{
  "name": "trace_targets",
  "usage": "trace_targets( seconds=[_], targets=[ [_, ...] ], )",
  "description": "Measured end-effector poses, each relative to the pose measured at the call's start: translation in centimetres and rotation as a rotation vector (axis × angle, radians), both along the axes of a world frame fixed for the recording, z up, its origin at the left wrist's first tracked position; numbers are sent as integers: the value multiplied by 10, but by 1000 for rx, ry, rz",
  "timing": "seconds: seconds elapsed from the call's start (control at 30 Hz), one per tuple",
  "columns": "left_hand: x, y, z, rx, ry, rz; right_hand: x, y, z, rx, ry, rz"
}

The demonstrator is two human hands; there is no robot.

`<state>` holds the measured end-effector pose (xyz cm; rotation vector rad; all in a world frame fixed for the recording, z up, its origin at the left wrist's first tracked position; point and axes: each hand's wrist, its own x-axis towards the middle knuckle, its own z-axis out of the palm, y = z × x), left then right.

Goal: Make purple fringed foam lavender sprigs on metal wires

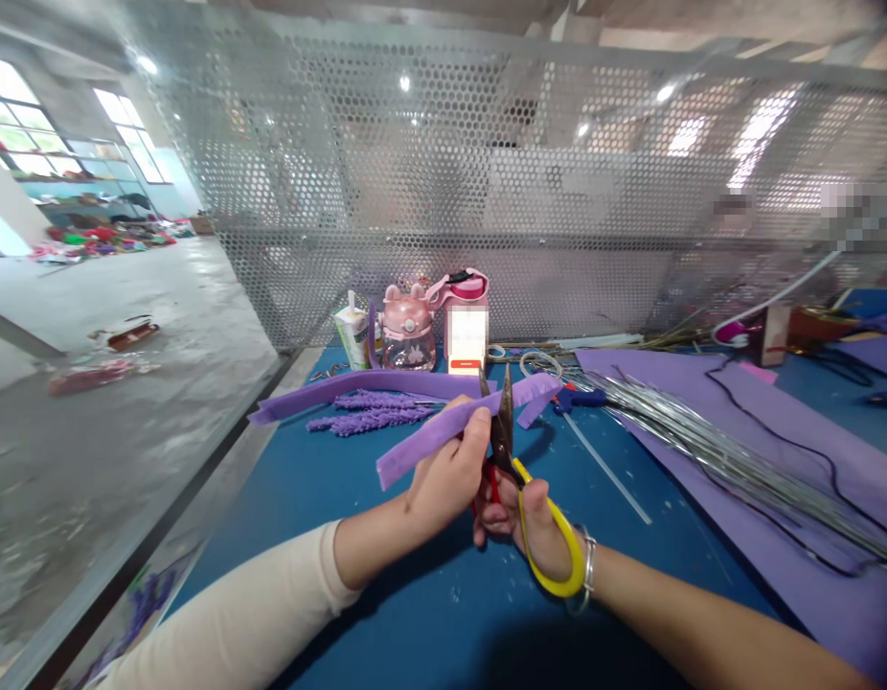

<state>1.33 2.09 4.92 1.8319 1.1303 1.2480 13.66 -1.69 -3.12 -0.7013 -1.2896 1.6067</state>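
Above the blue desk [292, 498], the left hand [447, 484] has its grip clamped on a flat light-purple strip [421, 448] — crossing between the blades of dark, yellow-and-red-handled scissors [502, 426] (they stand parted) — which the right hand [540, 537] clasps.

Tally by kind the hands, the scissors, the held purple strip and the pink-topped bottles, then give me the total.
Hands: 2 (left hand, right hand)
Scissors: 1
Held purple strip: 1
Pink-topped bottles: 2 (eared bottle, handled bottle)
Total: 6
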Motion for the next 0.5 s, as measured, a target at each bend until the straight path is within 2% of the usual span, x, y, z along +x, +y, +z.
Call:
trace_targets(
  seconds=[0.13,0.5],
  targets=[
    [-1,-1,3,21,64,3,-2,-2,0,-14,11,-33],
    [0,-1,2,42,49,-20,-1,-5,6,-1,-3,-68]
  ],
)
